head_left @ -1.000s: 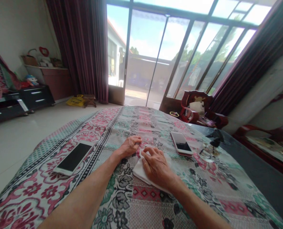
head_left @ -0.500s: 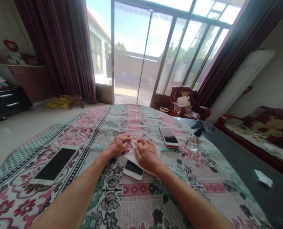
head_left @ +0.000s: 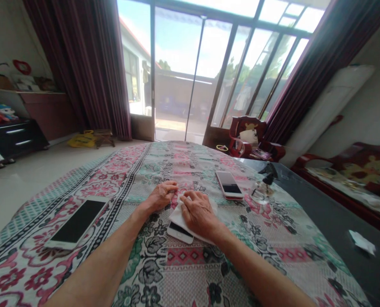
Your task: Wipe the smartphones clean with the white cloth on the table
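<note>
My right hand [head_left: 200, 214] presses a folded white cloth [head_left: 176, 215] down over a white smartphone [head_left: 180, 233]. Only the near end of this phone shows; the cloth and hand cover the rest. Close by on the left, my left hand [head_left: 161, 197] rests with curled fingers at the far-left edge of the cloth. Whatever its fingertips grip is hidden. A second white phone [head_left: 230, 185] lies face up beyond my right hand. Farther left, a larger white phone [head_left: 77, 224] with a dark screen lies on the patterned tablecloth [head_left: 151, 266].
A clear glass dish [head_left: 260, 194] with a dark object stands at the table's right side. Past it, a dark surface [head_left: 324, 230] holds a crumpled white piece of paper [head_left: 362, 242]. Beyond the table are a red wooden chair [head_left: 248, 132] and glass doors [head_left: 177, 76].
The cloth under my right hand has slid slightly toward me and covers more of the phone's screen. My left hand keeps nearly the same pose. The whole view has shifted slightly.
</note>
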`<state>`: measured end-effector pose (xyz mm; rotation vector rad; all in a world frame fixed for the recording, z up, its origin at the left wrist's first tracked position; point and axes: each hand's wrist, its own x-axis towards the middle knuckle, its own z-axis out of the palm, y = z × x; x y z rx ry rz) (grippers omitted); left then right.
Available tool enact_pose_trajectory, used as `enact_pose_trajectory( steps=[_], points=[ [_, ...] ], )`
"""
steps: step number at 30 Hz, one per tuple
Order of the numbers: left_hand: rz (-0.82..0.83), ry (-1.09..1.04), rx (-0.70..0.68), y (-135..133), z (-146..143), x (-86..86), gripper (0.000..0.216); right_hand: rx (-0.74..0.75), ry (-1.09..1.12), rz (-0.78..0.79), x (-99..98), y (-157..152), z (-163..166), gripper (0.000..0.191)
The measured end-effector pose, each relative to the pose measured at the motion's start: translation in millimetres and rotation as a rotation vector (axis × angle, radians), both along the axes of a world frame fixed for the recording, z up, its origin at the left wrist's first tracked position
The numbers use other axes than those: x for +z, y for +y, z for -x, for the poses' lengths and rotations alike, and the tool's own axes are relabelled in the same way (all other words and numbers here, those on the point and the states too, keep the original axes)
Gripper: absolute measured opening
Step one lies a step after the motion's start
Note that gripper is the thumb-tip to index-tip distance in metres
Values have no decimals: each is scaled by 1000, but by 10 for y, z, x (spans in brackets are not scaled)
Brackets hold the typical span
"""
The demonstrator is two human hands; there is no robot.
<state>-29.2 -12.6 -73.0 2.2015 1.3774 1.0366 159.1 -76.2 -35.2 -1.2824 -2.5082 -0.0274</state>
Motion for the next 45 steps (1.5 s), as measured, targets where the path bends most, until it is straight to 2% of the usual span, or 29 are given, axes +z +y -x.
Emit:
enact_pose_trajectory(
  steps=[4,8,29,33,39,45],
  points=[
    [-20,-4,-32,14,3,-19,32,-78,-2,-19,-44,116,-5,25],
    [-32,14,-39,13,1,-18,33,-84,-1,-26,-46,138,-27,24],
    [-37,34,-24,-22,-1,14,33,172,4,1,70,-267,-86,19],
    [-31,31,-13,-6,-3,-6,32,162,5,-5,44,-174,-64,19],
    [4,44,-7,11,3,-17,33,59,-7,-36,2,80,-53,24],
    [28,72,-78,14,-18,-9,50,106,1,-57,15,22,-82,23]
  ],
)
